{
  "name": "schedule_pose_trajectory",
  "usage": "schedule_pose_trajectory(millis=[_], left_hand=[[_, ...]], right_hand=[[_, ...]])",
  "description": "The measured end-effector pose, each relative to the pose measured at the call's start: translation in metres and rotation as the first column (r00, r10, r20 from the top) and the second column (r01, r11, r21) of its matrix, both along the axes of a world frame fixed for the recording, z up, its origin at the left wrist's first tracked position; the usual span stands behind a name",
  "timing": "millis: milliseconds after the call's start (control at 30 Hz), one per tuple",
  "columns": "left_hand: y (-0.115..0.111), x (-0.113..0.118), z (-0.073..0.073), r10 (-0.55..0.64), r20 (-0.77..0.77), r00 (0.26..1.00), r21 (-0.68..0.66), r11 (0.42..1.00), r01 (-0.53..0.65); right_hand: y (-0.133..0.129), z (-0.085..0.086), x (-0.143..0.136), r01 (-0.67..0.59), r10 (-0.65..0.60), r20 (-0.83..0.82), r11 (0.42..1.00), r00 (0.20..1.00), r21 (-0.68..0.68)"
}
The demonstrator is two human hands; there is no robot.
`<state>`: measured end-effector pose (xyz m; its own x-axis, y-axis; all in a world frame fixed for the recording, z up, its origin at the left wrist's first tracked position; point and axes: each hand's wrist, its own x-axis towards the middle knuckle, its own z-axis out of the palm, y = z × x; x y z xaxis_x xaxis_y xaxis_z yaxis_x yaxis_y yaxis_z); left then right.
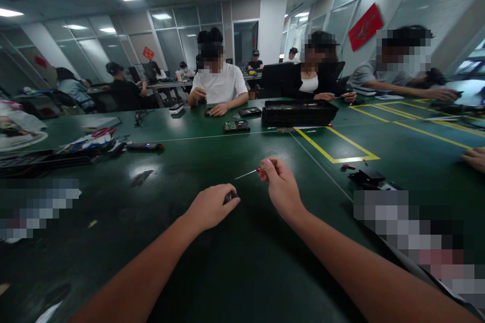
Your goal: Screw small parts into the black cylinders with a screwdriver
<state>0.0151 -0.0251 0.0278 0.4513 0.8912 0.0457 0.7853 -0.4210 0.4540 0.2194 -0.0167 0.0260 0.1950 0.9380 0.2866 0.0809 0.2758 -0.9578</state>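
"Nearest us, what are the hands at?"

"The left hand [212,205] curls round a small dark object [230,197], mostly hidden, low at the worktop [227,277]; the right hand [281,184] pinches a screwdriver [259,168], its thin tip pointing close to the left hand."

"And farther off?"

"A circuit board [237,126] lies near a long black casing [297,115]; behind the board sits a white-shirted person [224,84]."
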Motion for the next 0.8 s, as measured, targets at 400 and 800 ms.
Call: schedule_pose_trajectory(millis=[400,800], left_hand=[[0.021,-0.03,0.017,0.456,0.81,0.368,-0.413,0.89,-0.195],[0.009,-0.163,0.04,0.56,0.828,-0.012,-0.478,0.695,-0.538]], right_hand=[[-0.001,0.001,0.002,-0.012,0.012,0.0,1.0,1.0,-0.025],[-0.002,0.004,0.001,-0.011,0.012,0.034,0.999,0.999,-0.032]])
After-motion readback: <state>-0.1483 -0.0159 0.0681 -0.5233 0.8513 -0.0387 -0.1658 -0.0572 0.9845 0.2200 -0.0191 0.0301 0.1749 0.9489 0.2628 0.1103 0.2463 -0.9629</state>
